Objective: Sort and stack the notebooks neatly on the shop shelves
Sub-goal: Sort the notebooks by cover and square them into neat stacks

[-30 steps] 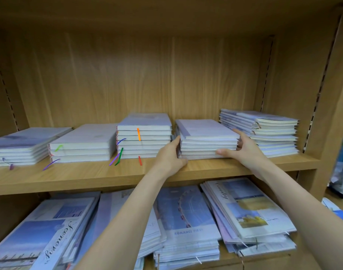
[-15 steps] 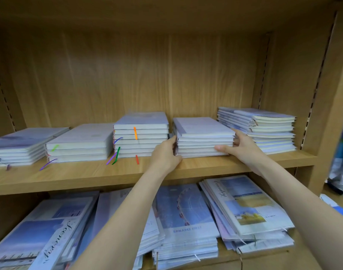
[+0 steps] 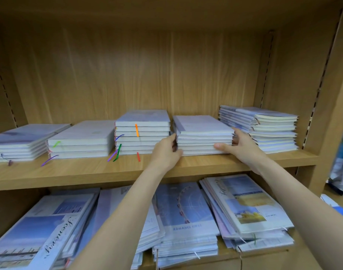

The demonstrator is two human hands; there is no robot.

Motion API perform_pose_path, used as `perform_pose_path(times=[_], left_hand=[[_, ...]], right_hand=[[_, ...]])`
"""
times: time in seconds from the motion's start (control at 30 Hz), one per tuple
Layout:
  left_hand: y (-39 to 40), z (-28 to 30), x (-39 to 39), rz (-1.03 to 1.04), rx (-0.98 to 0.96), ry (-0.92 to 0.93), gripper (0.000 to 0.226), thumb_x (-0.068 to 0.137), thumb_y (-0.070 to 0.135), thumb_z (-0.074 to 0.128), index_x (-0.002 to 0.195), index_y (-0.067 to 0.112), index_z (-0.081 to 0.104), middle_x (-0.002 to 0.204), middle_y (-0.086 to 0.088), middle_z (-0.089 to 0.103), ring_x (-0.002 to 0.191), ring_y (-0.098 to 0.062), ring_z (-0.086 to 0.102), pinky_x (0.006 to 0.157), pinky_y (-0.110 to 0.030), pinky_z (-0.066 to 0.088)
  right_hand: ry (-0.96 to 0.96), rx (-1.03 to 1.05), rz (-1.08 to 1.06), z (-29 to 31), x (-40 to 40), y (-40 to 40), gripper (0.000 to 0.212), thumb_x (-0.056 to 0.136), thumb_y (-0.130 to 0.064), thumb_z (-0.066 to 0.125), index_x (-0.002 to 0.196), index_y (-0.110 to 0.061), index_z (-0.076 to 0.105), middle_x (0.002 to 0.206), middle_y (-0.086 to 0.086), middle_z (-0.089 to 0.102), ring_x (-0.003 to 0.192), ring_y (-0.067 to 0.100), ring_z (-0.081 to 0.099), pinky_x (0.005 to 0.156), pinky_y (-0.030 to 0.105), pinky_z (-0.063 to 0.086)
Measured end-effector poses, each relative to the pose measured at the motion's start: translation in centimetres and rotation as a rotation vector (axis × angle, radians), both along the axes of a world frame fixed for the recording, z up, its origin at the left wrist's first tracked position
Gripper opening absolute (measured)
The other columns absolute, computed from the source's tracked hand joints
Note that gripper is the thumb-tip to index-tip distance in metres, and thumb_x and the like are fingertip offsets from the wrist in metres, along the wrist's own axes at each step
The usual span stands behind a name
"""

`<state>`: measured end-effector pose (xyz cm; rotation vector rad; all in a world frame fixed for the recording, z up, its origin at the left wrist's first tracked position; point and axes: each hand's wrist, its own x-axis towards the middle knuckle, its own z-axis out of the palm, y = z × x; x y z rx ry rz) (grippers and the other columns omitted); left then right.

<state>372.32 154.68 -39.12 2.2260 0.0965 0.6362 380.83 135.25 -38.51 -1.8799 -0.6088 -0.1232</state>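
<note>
Fingers of the left hand (image 3: 165,152) curl against the left side of the fourth stack (image 3: 203,136) on the upper shelf (image 3: 89,170), the thumb hooked at its lower front corner. The right hand (image 3: 239,146) clasps the opposite side, thumb laid along the front edges and fingers wrapped behind the right corner. So both hands hold this one stack between them, and it sits flat on the shelf board.

To square it well, I judge the palms should press inward evenly, nudging the spines flush, then ease the whole stack back so that its front edge lines up with the ribbon stack (image 3: 142,133) just beside it. Lifting is needless; sliding keeps the covers aligned.

Counted: five stacks stand on the upper shelf, namely the far-left stack (image 3: 20,142), the second stack (image 3: 79,142), the ribbon stack, the held one, and the right-hand stack (image 3: 264,129), which looks ragged. On the lower shelf (image 3: 264,254) lie about four looser, fanned heaps of larger notebooks (image 3: 186,215).
</note>
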Motion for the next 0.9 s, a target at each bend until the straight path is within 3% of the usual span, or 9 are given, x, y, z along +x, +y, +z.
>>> perform_pose_path(times=[0.1,0.27,0.33,0.43,0.57,0.67,0.83,0.9], left_hand=[[-0.2,-0.2,0.0,0.013,-0.036,-0.02,0.051,0.089,0.0,0.053,0.137,0.011,0.043,0.13,-0.007,0.056,0.12,-0.018,0.053,0.093,-0.017,0.036],[-0.1,-0.6,0.6,0.056,0.036,-0.064,0.053,0.088,0.005,0.056,0.138,0.011,0.043,0.122,-0.006,0.061,0.115,-0.021,0.055,0.098,-0.026,0.042],[-0.1,-0.7,0.7,0.047,0.039,-0.064,0.052,0.088,0.005,0.055,0.138,0.009,0.043,0.124,-0.008,0.06,0.117,-0.022,0.054,0.1,-0.029,0.042],[-0.1,-0.7,0.7,0.034,0.02,-0.058,0.056,0.089,0.004,0.055,0.141,0.009,0.037,0.128,-0.009,0.057,0.12,-0.024,0.052,0.103,-0.03,0.04],[0.1,-0.7,0.9,0.009,-0.006,-0.052,0.074,0.087,0.004,0.058,0.148,0.011,0.018,0.138,-0.012,0.048,0.127,-0.027,0.045,0.106,-0.036,0.038],[0.3,-0.8,0.9,-0.03,-0.002,-0.05,0.075,0.086,0.001,0.057,0.148,0.014,0.017,0.131,-0.01,0.053,0.12,-0.024,0.05,0.105,-0.035,0.04],[0.6,-0.7,0.9,-0.073,-0.117,-0.084,0.071,0.085,-0.007,0.055,0.146,0.013,0.026,0.118,-0.003,0.055,0.102,-0.015,0.053,0.106,-0.034,0.039],[0.7,-0.7,0.9,-0.096,-0.126,-0.094,0.071,0.084,-0.009,0.054,0.146,0.013,0.026,0.132,-0.002,0.05,0.099,-0.011,0.048,0.104,-0.031,0.038]], right_hand=[[0.016,0.081,-0.009,0.0,-0.3,0.0,0.073,0.08,-0.02,0.072,0.142,-0.015,0.033,0.138,0.005,0.047,0.117,0.01,0.046,0.091,0.019,0.035],[-0.019,0.121,-0.016,-0.3,-0.8,0.2,0.063,0.09,-0.033,0.057,0.146,-0.021,0.03,0.149,0.002,0.033,0.136,0.015,0.031,0.102,0.024,0.03],[-0.031,0.118,-0.026,-0.3,-0.9,0.2,0.06,0.092,-0.033,0.055,0.145,-0.019,0.031,0.149,0.003,0.034,0.137,0.015,0.031,0.104,0.024,0.03],[-0.018,0.154,-0.024,-0.2,-0.9,0.2,0.063,0.091,-0.033,0.056,0.146,-0.021,0.029,0.149,0.002,0.032,0.135,0.014,0.031,0.111,0.038,0.033],[-0.073,0.142,0.026,-0.1,-0.9,0.1,0.058,0.092,-0.03,0.055,0.144,-0.032,0.028,0.132,-0.016,0.034,0.124,0.002,0.03,0.106,0.029,0.033],[-0.078,0.099,-0.003,-0.3,-0.6,0.0,0.049,0.091,-0.035,0.056,0.138,-0.03,0.042,0.138,-0.005,0.042,0.122,0.007,0.036,0.101,0.03,0.038],[-0.098,0.07,0.0,-0.4,-0.6,-0.1,0.048,0.09,-0.032,0.057,0.137,-0.026,0.045,0.14,0.0,0.044,0.131,0.014,0.036,0.101,0.026,0.033],[-0.086,0.075,-0.008,-0.4,-0.8,-0.1,0.054,0.09,-0.031,0.058,0.14,-0.023,0.039,0.14,0.001,0.042,0.132,0.014,0.035,0.102,0.025,0.033]])
